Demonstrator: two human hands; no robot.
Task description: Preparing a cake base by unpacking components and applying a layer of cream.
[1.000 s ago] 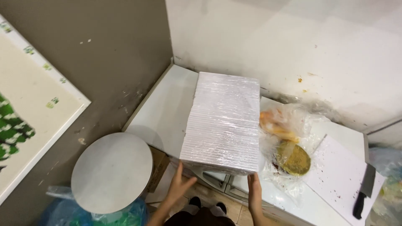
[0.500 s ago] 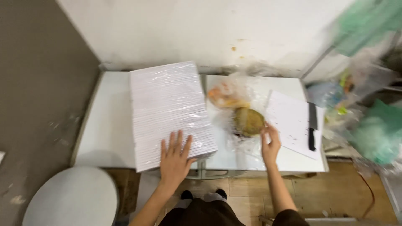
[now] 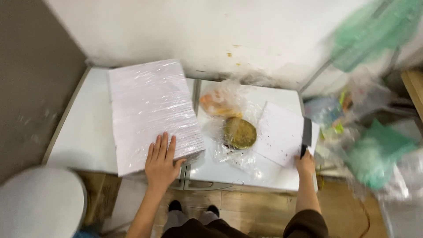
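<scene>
My left hand (image 3: pixel 161 161) lies flat, fingers apart, on the near edge of a large white block wrapped in clear film (image 3: pixel 150 110) that rests on a white table (image 3: pixel 83 141). My right hand (image 3: pixel 305 164) reaches the handle of a dark-bladed knife (image 3: pixel 306 134) at the right end of the table and closes on its handle. The knife lies at the edge of a white sheet (image 3: pixel 282 132). Between the hands sits a round brownish-green lump (image 3: pixel 239 132) on clear plastic, with an orange item in a clear bag (image 3: pixel 219 104) behind it.
A round grey stool top (image 3: pixel 39 205) stands at the lower left. Green and clear plastic bags (image 3: pixel 370 154) pile up to the right of the table. A stained white wall (image 3: pixel 220 35) runs behind it, a grey wall (image 3: pixel 31 79) on the left.
The view swung right. The wrapped block was set down flat on the table, my left hand now resting on it. My right hand moved from the round lump to the knife handle.
</scene>
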